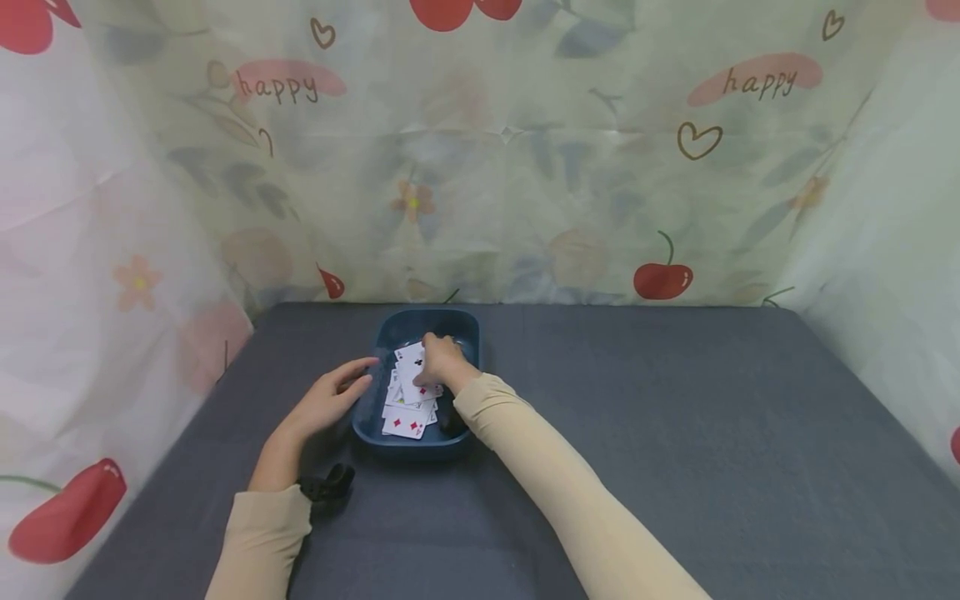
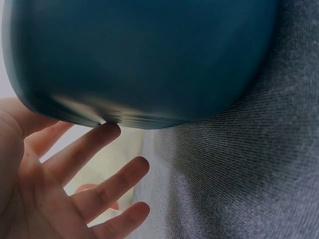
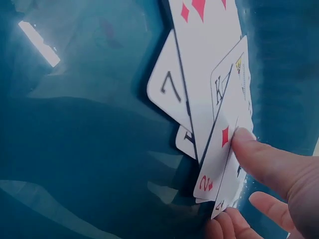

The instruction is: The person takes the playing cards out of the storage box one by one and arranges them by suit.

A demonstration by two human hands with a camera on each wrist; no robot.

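A deep blue tray point(image 1: 416, 450) holds a loose, overlapping pile of playing cards point(image 1: 405, 422). Over it, my right hand point(image 1: 444, 362) pinches a club card point(image 1: 409, 363) at the top of the pile, thumb on its face and fingertips by its edge. A two of diamonds point(image 3: 215, 159), a king and a black seven point(image 3: 164, 92) lie beneath in the right wrist view. My left hand point(image 1: 330, 404) is at the tray's left side with fingers spread and relaxed; one fingertip point(image 2: 110, 130) appears to touch the rim.
Dark grey cloth point(image 1: 637, 433) covers the table around the tray. A patterned curtain point(image 1: 510, 167) stands behind the table and along both sides. A black strap point(image 1: 328, 483) is on the left wrist.
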